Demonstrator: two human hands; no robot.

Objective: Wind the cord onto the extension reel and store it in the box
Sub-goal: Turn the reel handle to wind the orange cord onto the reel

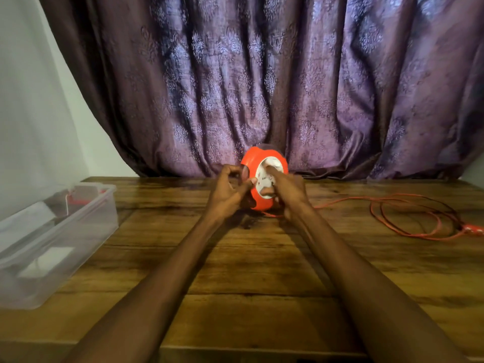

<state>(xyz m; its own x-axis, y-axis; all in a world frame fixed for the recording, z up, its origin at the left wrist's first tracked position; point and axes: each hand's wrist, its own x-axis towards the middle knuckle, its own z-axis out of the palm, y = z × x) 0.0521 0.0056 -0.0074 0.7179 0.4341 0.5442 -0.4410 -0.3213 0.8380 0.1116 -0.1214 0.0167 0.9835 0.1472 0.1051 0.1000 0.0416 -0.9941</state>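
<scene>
Both hands meet on the reel (263,176), which stands on edge at the far middle of the bench (262,271), just in front of the curtain (262,74). The right hand (286,191) has its grip curled onto the reel's white socket face, fingers pressed against it. The left hand (231,188) curls its grip at the reel's left rim, thumb and fingertips bent inward; whether they pinch the rim or something small there cannot be told.

The reel is a bright orange drum with a white round centre carrying dark socket openings. No writing or brand can be read on it.

The cord (419,213), thin and orange, runs out from under the reel to the right and lies in loose loops on the bench, well apart from the reel, ending near the right edge.

The box (52,244), clear plastic and open, sits at the bench's left edge with pale items and something red inside.
</scene>
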